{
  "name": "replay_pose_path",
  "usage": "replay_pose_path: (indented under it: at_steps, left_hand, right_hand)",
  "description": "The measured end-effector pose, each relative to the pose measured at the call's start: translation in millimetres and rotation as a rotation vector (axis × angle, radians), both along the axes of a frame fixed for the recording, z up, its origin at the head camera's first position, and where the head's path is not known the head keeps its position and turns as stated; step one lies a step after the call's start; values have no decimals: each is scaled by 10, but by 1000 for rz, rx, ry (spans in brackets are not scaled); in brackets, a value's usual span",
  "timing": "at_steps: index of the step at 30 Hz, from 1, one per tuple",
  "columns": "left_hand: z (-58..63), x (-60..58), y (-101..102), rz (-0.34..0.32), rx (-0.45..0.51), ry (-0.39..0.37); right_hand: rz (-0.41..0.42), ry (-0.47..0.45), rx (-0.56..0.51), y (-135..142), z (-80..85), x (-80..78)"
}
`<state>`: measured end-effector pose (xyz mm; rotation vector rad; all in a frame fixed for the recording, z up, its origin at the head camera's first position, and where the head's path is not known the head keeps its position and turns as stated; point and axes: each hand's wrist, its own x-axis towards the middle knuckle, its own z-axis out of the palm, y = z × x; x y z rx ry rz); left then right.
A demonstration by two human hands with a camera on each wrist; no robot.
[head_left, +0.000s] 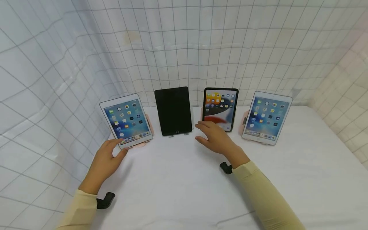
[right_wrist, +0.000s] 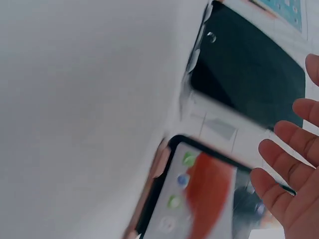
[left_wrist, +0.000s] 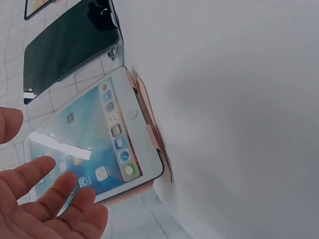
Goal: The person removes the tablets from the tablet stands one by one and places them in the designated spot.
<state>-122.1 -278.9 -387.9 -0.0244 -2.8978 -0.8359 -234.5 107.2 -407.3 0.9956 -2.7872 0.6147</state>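
My left hand (head_left: 107, 159) is in front of a white tablet (head_left: 126, 119) at the left, whose lit screen shows app icons. Its fingers are loosely spread near the lower left corner; I cannot tell whether they touch it. In the left wrist view that white tablet (left_wrist: 84, 134) leans on a pink stand (left_wrist: 149, 112). My right hand (head_left: 215, 139), fingers extended and holding nothing, hovers before the gap between a dark-screened tablet (head_left: 173, 111) and a black-edged tablet (head_left: 219, 107) with a lit screen. In the right wrist view its fingers (right_wrist: 279, 154) appear over the black-edged tablet (right_wrist: 189, 194).
Another white tablet (head_left: 267, 116) with a lit screen leans on a pink stand at the right. White cloth (head_left: 172, 179) covers the table. A grid-patterned curtain (head_left: 178, 41) hangs behind the row and along both sides. Black devices (head_left: 105, 200) are worn at both wrists.
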Motion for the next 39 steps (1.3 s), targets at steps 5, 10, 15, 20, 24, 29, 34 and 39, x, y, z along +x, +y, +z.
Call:
replay_pose_path:
  at_steps: [5,10,15,20,24,29,34,39]
  left_hand:
    - [-12,-31,-142,49,24,13]
    - [-37,-132,-138,99,97,106]
    - [-22,-241,-158,188,154,209]
    - [27,-311,-254,246,169,259]
    - [60,-379,-275,282,197,266]
    - [120,-464,-292,335,239,237]
    - [110,-578,-313,383,291,225]
    - [108,-673,-343,415,328,191]
  right_hand:
    - [53,-13,-27,-266,94,-56]
    - [111,-20,-70,-552,89,-137]
    - [160,9,-98,-874,100,-227]
    - [181,31,-134,-1201,129,-348]
    - [186,33,-135,-1393,154,-435]
    - [171,20,-127,-1614,216,-525]
    - [106,-59,-225,-1782,247,-609]
    - [66,-102,-342,-1936,286,-668]
